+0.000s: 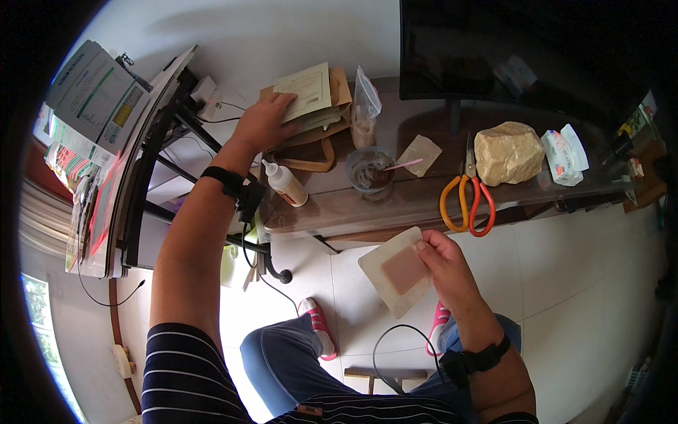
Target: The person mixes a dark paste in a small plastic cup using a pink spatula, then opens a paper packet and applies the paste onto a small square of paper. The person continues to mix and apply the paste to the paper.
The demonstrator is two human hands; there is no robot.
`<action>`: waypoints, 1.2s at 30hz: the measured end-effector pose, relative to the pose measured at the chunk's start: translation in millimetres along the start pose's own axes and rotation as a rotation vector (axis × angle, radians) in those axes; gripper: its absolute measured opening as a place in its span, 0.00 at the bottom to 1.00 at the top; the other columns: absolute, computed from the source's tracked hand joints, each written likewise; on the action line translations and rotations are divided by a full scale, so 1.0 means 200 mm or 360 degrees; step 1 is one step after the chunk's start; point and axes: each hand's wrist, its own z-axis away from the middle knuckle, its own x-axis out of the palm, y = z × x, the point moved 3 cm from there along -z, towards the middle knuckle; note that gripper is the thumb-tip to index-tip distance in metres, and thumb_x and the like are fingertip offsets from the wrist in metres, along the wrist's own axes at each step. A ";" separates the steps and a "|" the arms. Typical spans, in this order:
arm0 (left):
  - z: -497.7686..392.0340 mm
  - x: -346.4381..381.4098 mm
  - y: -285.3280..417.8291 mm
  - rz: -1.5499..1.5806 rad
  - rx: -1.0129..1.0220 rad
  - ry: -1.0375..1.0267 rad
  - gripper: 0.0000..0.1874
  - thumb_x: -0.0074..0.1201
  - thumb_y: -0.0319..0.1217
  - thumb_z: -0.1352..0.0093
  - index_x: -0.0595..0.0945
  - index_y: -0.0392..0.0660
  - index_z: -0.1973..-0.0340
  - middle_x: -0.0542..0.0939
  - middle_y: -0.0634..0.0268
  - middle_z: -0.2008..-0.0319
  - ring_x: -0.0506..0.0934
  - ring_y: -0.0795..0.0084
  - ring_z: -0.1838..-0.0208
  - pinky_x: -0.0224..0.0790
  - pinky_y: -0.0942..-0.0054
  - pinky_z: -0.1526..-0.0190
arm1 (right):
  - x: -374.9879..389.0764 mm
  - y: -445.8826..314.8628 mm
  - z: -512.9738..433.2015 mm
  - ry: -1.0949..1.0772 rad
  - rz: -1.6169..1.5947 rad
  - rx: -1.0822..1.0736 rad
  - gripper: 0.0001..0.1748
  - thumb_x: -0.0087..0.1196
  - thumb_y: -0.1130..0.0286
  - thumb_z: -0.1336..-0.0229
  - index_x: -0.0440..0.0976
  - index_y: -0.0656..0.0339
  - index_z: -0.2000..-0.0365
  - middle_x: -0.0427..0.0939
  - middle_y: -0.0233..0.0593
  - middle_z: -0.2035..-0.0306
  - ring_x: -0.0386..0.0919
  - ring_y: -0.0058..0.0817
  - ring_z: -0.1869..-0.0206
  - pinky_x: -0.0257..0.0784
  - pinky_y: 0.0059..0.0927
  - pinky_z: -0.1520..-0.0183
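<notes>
My left hand (pixel 267 119) reaches to the back left of the dark wooden stand. Its fingers lie on a brown paper bag (pixel 341 87) with a printed pale packet (pixel 304 90) at its top; the thumb is blurred, and I cannot tell whether it grips. In front of the stand my right hand (pixel 447 267) holds a pale square patch (pixel 408 267) with a pinkish rectangle in its middle, pinched at its upper right edge. Near the left hand stands a white squeeze bottle (pixel 286 184) with a pointed nozzle.
On the stand are a zip bag (pixel 364 111), a plastic bowl (pixel 363 177) of dark paste with a pink stick (pixel 408 164), a small square sheet (pixel 424 153), scissors (pixel 469 196) overhanging the front edge, a rock (pixel 508 153), a tissue pack (pixel 564 156) and a monitor (pixel 476 47).
</notes>
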 end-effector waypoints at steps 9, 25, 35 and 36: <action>0.00 0.01 -0.03 -0.0004 0.0015 -0.0004 0.29 0.62 0.41 0.37 0.74 0.50 0.42 0.81 0.51 0.52 0.80 0.46 0.54 0.74 0.53 0.52 | 0.00 0.01 0.00 0.0032 0.0026 0.0037 0.09 0.46 0.71 0.28 0.73 0.65 0.55 0.78 0.30 0.61 0.74 0.14 0.60 0.71 0.19 0.52; 0.00 0.06 0.02 -0.0185 0.0236 0.0145 0.38 0.66 0.40 0.39 0.68 0.49 0.35 0.74 0.58 0.38 0.74 0.54 0.38 0.67 0.57 0.39 | 0.01 0.02 -0.02 0.0094 0.0157 0.0033 0.11 0.47 0.70 0.29 0.73 0.66 0.53 0.78 0.30 0.62 0.74 0.15 0.60 0.71 0.20 0.53; -0.01 0.05 0.01 -0.0056 0.0126 0.0017 0.37 0.63 0.35 0.38 0.65 0.56 0.33 0.76 0.56 0.41 0.79 0.46 0.48 0.76 0.54 0.49 | 0.01 0.02 -0.02 0.0084 0.0259 -0.0072 0.10 0.48 0.69 0.30 0.74 0.66 0.57 0.75 0.28 0.67 0.70 0.14 0.64 0.69 0.21 0.59; -0.01 0.04 0.00 -0.0065 0.0137 0.0024 0.37 0.62 0.35 0.38 0.65 0.57 0.33 0.76 0.56 0.41 0.79 0.46 0.48 0.76 0.54 0.50 | 0.01 0.02 -0.02 0.0093 0.0255 -0.0072 0.10 0.48 0.69 0.30 0.73 0.66 0.57 0.75 0.28 0.67 0.70 0.14 0.64 0.68 0.21 0.59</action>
